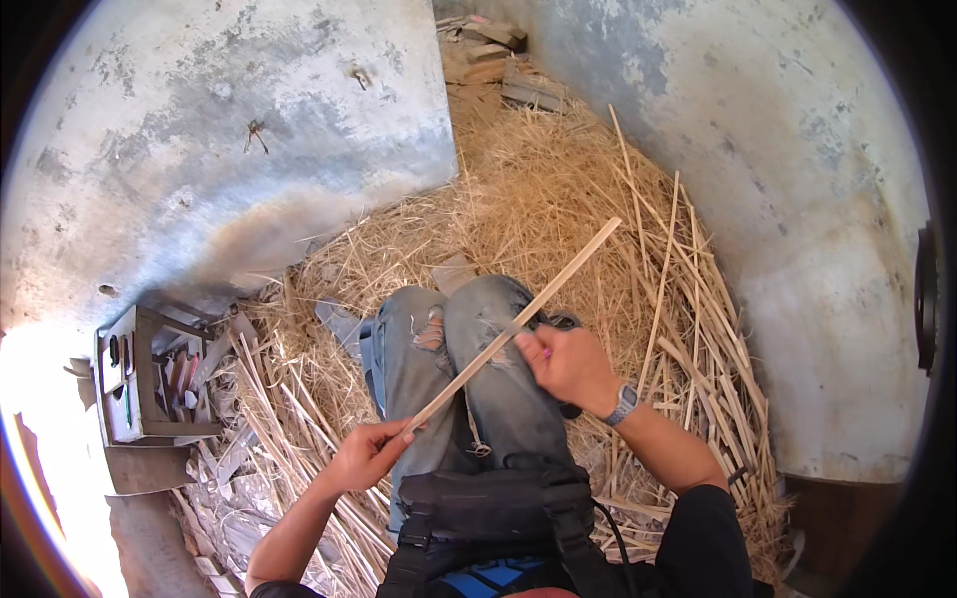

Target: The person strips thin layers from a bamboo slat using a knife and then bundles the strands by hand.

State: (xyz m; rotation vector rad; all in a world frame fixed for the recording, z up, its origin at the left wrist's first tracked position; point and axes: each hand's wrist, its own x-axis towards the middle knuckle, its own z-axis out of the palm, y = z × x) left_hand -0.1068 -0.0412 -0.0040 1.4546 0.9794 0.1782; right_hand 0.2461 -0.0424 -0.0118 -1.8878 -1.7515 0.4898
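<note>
A long, pale, flat wooden strip (461,379), bamboo-like, slants across my knees from lower left to upper right. My left hand (371,453) pinches its lower end between thumb and fingers. Above the right knee, my right hand (568,367) is closed against the strip's middle, thumb toward it. A small grey patch, perhaps a blade, shows on the strip beside that thumb; what the fist holds is mostly hidden. The strip's far end points up past this hand, over the straw-like shavings. Torn jeans (424,339) cover my legs beneath the strip.
Thin shavings (538,169) heap on the floor ahead. Long strips (713,374) lie along the curved wall at right, and more strips (299,419) lie at left. A small wooden cabinet (150,379) holding odds and ends stands at left. Walls (249,110) rise on both sides.
</note>
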